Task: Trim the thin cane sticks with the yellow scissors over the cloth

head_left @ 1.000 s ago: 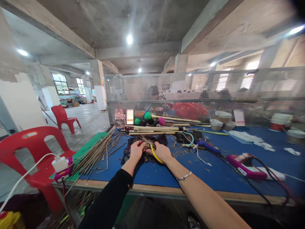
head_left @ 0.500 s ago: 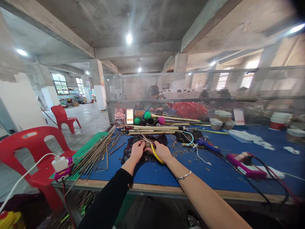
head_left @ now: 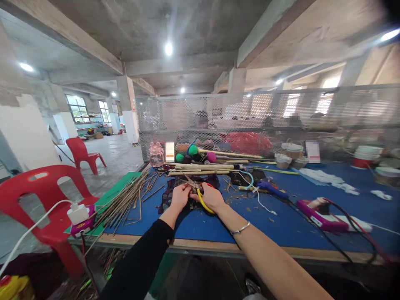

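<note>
My right hand (head_left: pixel 211 197) is closed round scissors with yellow handles (head_left: pixel 203 203); their metal blades point up and left, just beyond my left fingertips. My left hand (head_left: pixel 180 197) is closed in a pinch close beside it, and what sits between its fingers is too small and covered to make out. Both hands are over a crumpled dark cloth (head_left: pixel 166 195) strewn with small brown scraps. Left of the cloth lies a loose heap of thin dry twigs (head_left: pixel 126 200).
Pale sticks (head_left: pixel 203 167) lie beyond my hands, near green and magenta yarn balls (head_left: pixel 211 156). A blue-handled tool (head_left: pixel 273 190) and a purple power strip (head_left: pixel 323 216) with cables lie to the right. A perforated metal screen (head_left: pixel 187 112) stands behind the table; a red chair (head_left: pixel 46 196) is left.
The scissors' yellow handle has shifted slightly left and its red part shows more beside my right hand. Both hands stay in nearly the same place.
</note>
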The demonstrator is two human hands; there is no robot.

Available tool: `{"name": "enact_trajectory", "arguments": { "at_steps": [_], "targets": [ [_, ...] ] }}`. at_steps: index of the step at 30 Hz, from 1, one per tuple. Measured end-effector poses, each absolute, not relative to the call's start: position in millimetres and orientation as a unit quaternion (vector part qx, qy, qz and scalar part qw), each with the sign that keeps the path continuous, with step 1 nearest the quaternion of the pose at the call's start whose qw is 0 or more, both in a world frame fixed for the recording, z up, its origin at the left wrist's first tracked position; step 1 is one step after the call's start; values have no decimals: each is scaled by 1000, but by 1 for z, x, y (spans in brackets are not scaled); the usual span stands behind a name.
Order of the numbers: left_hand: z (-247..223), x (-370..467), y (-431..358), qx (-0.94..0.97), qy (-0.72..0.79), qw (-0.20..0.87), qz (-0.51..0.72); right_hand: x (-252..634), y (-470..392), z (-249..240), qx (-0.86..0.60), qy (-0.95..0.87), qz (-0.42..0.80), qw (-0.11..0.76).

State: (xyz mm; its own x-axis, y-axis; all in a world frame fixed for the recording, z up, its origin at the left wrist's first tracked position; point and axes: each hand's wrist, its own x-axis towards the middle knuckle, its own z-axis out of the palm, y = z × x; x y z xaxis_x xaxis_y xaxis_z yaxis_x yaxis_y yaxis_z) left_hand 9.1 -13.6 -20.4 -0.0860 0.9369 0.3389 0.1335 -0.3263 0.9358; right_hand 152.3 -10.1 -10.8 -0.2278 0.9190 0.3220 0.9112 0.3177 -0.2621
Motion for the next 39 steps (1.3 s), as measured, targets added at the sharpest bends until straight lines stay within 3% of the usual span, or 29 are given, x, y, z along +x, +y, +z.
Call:
{"name": "enact_trajectory", "arguments": {
  "at_steps": [24, 39],
  "targets": [
    [-25, 8, -10, 558, 473, 363, 577, 150, -11, -9, -606, -773, 18, 186],
    [-23, 11, -9, 447, 480, 450, 607, 151, -9, -8, -629, -754, 14, 190]
  ]
}}
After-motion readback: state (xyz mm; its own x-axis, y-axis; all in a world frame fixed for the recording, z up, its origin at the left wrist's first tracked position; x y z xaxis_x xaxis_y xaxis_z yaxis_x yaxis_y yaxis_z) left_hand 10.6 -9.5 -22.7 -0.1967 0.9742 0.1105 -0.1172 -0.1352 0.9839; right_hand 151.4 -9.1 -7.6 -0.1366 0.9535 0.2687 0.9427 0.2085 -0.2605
